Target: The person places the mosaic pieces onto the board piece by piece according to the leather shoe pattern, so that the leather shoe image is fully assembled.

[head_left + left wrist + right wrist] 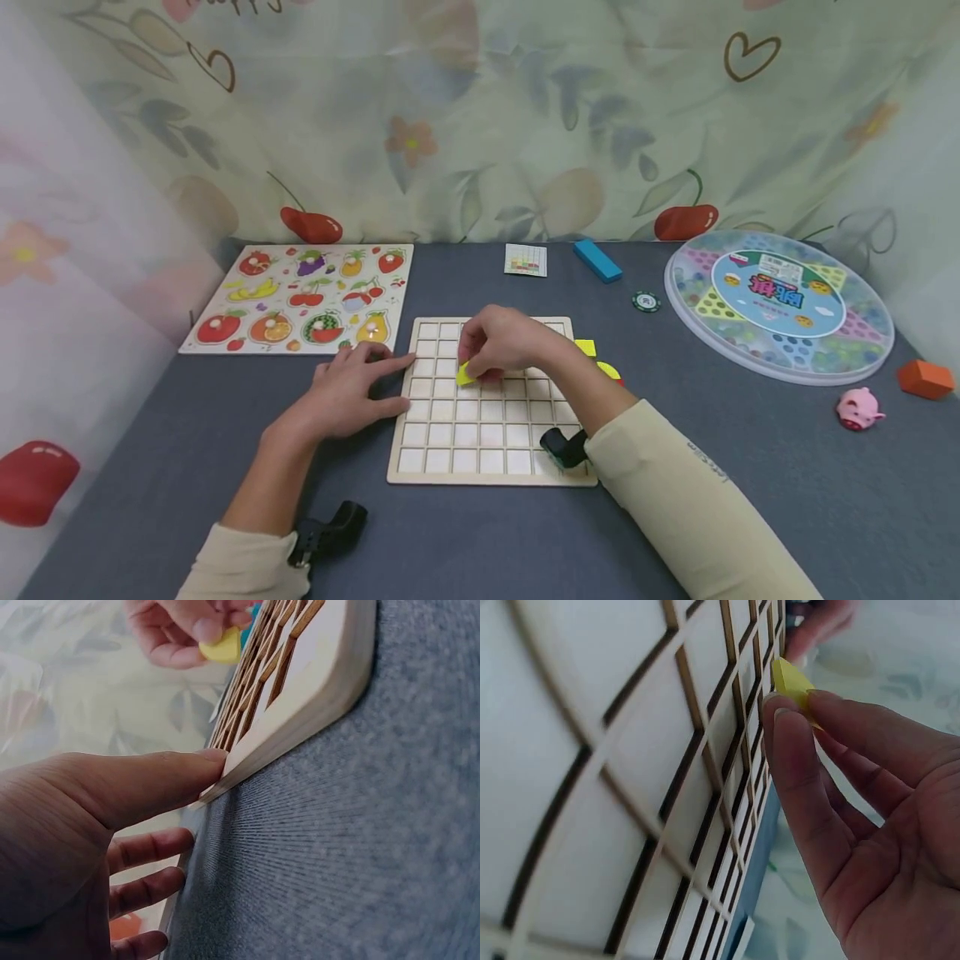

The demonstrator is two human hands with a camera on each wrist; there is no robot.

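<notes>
A wooden grid board (480, 479) with pale square cells lies on the table. My right hand (501, 337) is over its upper middle and pinches a small yellow piece (463, 377) between thumb and fingers. In the right wrist view the yellow piece (795, 686) shows a flat face and a pointed corner, close to the grid. My left hand (348, 393) is at the board's left edge with its fingers spread. The left wrist view shows that thumb (165, 776) touching the board's wooden rim (330, 675).
Right of the board, partly behind my forearm, lie yellow pieces (585, 347). A fruit picture board (288, 348) is back left. Behind stand a small printed card (525, 260) and blue block (597, 262); rightward are a chip (646, 302), round game box (780, 292), pig figure (858, 408) and orange block (926, 379).
</notes>
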